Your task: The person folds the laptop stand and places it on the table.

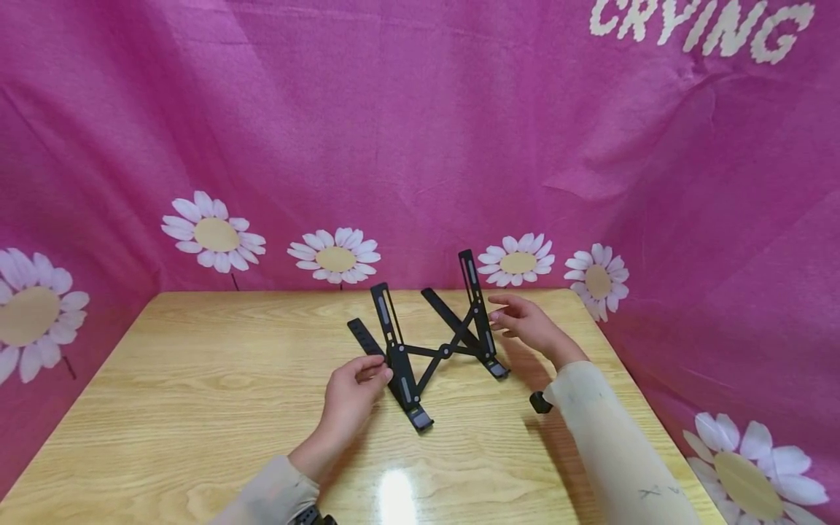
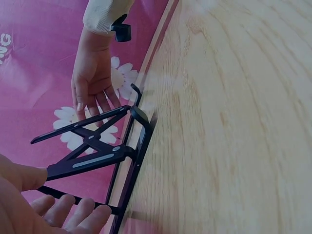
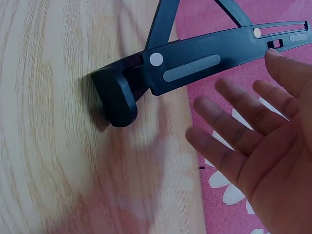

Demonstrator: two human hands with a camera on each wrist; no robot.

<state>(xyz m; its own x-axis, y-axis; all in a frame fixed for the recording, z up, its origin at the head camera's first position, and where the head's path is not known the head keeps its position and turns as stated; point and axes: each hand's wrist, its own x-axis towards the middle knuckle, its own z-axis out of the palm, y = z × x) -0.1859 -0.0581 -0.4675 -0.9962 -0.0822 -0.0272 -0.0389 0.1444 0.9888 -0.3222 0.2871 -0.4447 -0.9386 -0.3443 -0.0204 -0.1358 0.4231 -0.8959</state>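
A black folding laptop stand (image 1: 445, 351) stands unfolded on the wooden table, its two raised side arms joined by crossed bars. Beside its left side is my left hand (image 1: 353, 394), fingers loosely bent and thumb close to the side arm; whether it touches is hard to tell. The left wrist view shows that hand (image 2: 53, 209) palm up, with the stand's bars (image 2: 92, 163) passing behind the thumb and fingers. My right hand (image 1: 530, 324) is at the right side arm, fingers spread. In the right wrist view, the right thumb (image 3: 287, 66) lies against or just before the arm's slotted end.
The wooden table (image 1: 197, 408) ends at a pink cloth backdrop (image 1: 420, 146) printed with white daisies and lettering. This cloth also rises along the left and right sides. Black wrist devices (image 1: 541, 402) sit at both sleeves.
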